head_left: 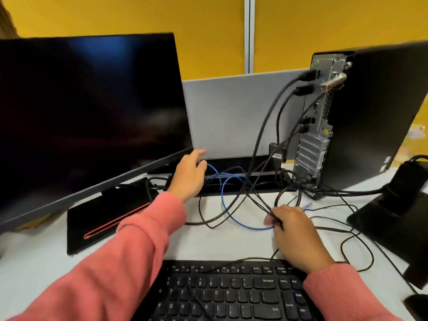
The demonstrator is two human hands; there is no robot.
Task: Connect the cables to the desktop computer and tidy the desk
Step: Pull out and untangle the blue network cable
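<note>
The right hand has its grip clamped on black cables and a blue cable on the desk, left of the computer. The left hand reaches open-fingered behind the monitor.

The far wall is mustard yellow, split by a white strip; the partition panel is pale grey; the monitor, keyboard and computer tower are black; one cable is blue among black cables; both sleeves are salmon pink; the flat black stand base carries a red line; the desk is white.
</note>
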